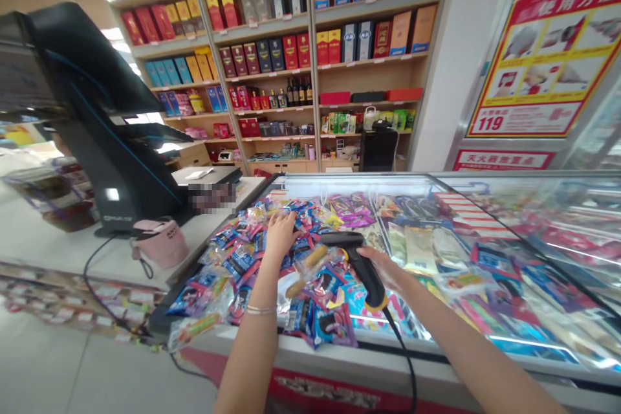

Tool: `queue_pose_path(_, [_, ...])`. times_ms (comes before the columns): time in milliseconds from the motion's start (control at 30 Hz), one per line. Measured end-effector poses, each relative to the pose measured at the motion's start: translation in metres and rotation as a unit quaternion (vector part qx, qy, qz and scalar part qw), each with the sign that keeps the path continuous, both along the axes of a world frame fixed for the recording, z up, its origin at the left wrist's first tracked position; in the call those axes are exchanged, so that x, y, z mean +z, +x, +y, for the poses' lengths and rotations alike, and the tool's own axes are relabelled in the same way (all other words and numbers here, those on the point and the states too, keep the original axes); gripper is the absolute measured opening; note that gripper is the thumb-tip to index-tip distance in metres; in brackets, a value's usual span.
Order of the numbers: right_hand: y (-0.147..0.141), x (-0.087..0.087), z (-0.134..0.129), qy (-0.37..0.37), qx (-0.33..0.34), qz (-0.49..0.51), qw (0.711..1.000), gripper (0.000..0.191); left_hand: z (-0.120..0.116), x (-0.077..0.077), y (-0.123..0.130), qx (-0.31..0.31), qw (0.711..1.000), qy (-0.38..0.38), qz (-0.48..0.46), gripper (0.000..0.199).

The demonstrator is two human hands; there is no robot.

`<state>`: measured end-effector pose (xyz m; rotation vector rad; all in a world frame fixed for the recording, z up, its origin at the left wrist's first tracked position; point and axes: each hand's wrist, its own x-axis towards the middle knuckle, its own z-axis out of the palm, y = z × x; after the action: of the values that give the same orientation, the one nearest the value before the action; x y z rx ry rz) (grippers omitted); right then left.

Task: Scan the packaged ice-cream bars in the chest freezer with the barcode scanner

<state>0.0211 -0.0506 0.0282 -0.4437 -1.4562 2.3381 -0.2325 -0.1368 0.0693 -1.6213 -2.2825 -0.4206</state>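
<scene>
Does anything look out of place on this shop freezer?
Yes: one packet lies on the freezer's front rim, outside the loose heap of packets, so it looks spilled.

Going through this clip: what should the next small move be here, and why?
Probably the left hand should lift one snack packet toward the barcode scanner, since it rests on the heap of packets while the right hand grips the scanner just above them.

Head-worn view, facing down, above hands
</scene>
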Motion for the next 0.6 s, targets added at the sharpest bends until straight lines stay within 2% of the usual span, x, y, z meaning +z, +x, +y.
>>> queue_pose_path(133, [0.001, 0.003, -0.001, -0.005, -0.01, 0.018, 1.0, 0.035, 0.0, 0.004, 0.001, -0.009, 0.99, 0.078, -0.115, 0.036])
queue_pose_path(200, [0.002, 0.003, -0.001, -0.011, -0.027, 0.026, 0.999, 0.035, 0.001, 0.006, 0.001, -0.009, 0.968, 0.163, -0.192, 0.042])
queue_pose_path(300, [0.002, 0.003, -0.001, -0.011, -0.054, 0.041, 0.998, 0.035, 0.003, 0.009, 0.003, -0.023, 0.92, 0.265, -0.289, 0.037])
queue_pose_path(400, [0.003, 0.003, 0.0, 0.0, -0.058, 0.059, 0.997, 0.036, 0.003, 0.011, 0.006, -0.014, 0.888, 0.277, -0.367, 0.037])
queue_pose_path(600, [0.003, 0.007, -0.002, 0.021, -0.061, 0.07, 0.995, 0.042, 0.004, 0.012, 0.01, -0.018, 0.872, 0.269, -0.409, 0.037])
